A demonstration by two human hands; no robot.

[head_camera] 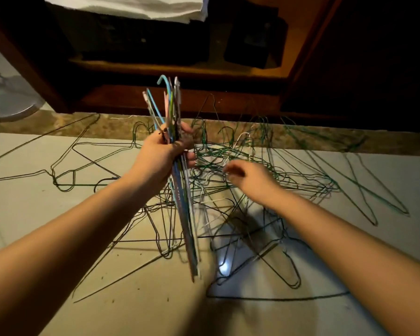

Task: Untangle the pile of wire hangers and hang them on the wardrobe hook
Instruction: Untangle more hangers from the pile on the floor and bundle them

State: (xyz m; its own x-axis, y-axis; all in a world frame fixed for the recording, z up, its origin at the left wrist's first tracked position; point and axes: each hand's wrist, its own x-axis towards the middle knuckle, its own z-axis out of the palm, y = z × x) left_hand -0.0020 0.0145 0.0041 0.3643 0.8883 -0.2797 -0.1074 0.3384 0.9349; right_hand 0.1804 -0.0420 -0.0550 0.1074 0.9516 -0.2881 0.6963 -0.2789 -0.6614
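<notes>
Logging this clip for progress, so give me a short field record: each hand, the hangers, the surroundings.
left hand: grips a bundle of coloured hangers, held roughly upright
right hand: low over the pile, blurred; grip cannot be told
pile: tangled wire hangers, mostly green and dark, spread over the floor
wardrobe: open, behind the pile; no hook in view
white cloth: at the top edge of the view
progress: some hangers gathered in hand, none seen hung

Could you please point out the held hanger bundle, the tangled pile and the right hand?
hanger bundle (169, 107): head view, upper coloured wires.
tangled pile (211, 155): head view, green wires mid-pile.
right hand (250, 179): head view, back of hand.
</notes>
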